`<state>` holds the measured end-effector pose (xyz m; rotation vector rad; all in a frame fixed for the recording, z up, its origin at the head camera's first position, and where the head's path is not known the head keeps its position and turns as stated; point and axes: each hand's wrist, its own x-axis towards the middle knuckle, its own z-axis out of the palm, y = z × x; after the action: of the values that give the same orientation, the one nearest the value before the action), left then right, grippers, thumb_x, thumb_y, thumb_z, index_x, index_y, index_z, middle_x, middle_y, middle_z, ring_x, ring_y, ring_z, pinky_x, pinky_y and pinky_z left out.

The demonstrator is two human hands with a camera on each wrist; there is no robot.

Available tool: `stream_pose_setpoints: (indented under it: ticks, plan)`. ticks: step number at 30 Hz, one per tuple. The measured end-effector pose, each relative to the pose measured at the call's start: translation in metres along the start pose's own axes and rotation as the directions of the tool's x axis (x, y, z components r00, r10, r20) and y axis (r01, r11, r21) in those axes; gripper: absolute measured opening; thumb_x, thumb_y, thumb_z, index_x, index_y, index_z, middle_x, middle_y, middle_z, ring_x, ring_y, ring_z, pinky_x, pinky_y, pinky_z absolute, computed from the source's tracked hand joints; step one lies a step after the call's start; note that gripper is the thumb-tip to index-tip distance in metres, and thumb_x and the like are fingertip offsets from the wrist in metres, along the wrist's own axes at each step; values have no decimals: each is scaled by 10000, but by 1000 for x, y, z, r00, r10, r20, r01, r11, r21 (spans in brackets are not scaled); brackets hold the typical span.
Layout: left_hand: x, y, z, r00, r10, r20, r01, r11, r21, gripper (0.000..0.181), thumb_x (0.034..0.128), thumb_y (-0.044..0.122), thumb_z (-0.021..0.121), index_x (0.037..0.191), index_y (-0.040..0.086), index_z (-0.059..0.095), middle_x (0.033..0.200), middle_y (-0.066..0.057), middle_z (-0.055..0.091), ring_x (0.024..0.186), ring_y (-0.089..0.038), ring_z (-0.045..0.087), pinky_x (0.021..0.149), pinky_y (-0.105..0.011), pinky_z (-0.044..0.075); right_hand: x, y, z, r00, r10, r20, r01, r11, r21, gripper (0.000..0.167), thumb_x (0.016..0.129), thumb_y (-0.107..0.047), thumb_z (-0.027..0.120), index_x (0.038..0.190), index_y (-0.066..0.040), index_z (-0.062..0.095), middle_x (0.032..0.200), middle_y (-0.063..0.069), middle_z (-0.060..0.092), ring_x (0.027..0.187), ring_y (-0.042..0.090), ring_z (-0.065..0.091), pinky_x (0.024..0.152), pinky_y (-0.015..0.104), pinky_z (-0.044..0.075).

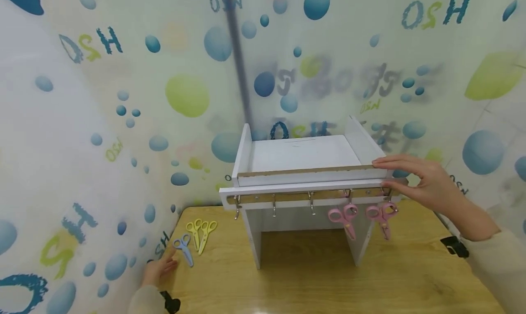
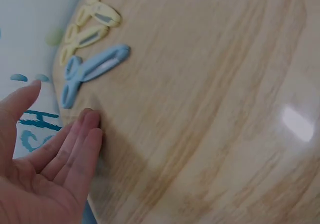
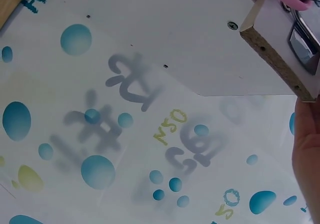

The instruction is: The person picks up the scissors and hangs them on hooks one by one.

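Observation:
A white wooden shelf stands on the table with a hook rail along its front. Pink scissors and a second pair of pink scissors hang from the rail's two rightmost hooks. My right hand rests on the shelf's right front corner, fingers on the upper edge and thumb at the rail. At the table's left edge, my left hand is beside blue scissors, apart from them, palm showing and nothing held. Two pairs of yellow scissors lie just beyond the blue ones.
The wooden table extends in front of the shelf. Three metal hooks on the rail's left and middle hold nothing. A patterned curtain hangs close behind the table and along its left side.

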<state>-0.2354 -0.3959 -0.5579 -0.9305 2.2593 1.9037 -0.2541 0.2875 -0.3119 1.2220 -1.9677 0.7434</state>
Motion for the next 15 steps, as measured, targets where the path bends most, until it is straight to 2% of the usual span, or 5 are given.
stream_pose_setpoints:
  ticks: [4,7,9,12,15]
  plan:
    - [6,-14,-2,1000,-3,-15,3,1000,12,483,875,133,670,1073,-291,550,657,-70,717,611,-90,694,642,-240,610,3,0,1,1000,8,0,-8,1000,13,515,932,-421,640,1127,49,718,1240,13,710,1218,-26,598,939,27,437]
    - [11,-18,2,996,5,-89,8,989,144,326,849,115,654,915,-204,646,586,-13,685,555,-96,667,577,-244,591,3,0,0,1000,17,11,-18,1000,12,493,923,-398,665,1133,45,717,1244,5,708,1218,-27,597,951,31,436]
    - [12,-17,6,991,35,-127,3,958,288,342,866,199,657,831,-140,683,571,-18,680,539,-107,653,559,-247,566,3,1,0,1000,12,16,-12,1000,11,488,922,-391,669,1138,44,715,1243,13,709,1217,-21,601,954,32,438]
    - [14,-11,17,976,88,-198,28,855,518,547,901,393,635,837,-149,665,653,-134,684,616,-230,659,578,-332,552,2,2,0,1000,10,28,-11,1000,7,472,922,-372,679,1151,39,712,1242,31,709,1212,-19,604,953,35,441]
    - [12,-5,29,970,149,-191,41,677,735,744,890,561,594,933,-180,644,849,-288,664,774,-385,654,642,-415,545,1,1,-1,999,21,34,-21,1000,10,431,908,-318,717,1155,35,711,1235,41,712,1201,-23,608,954,38,444]
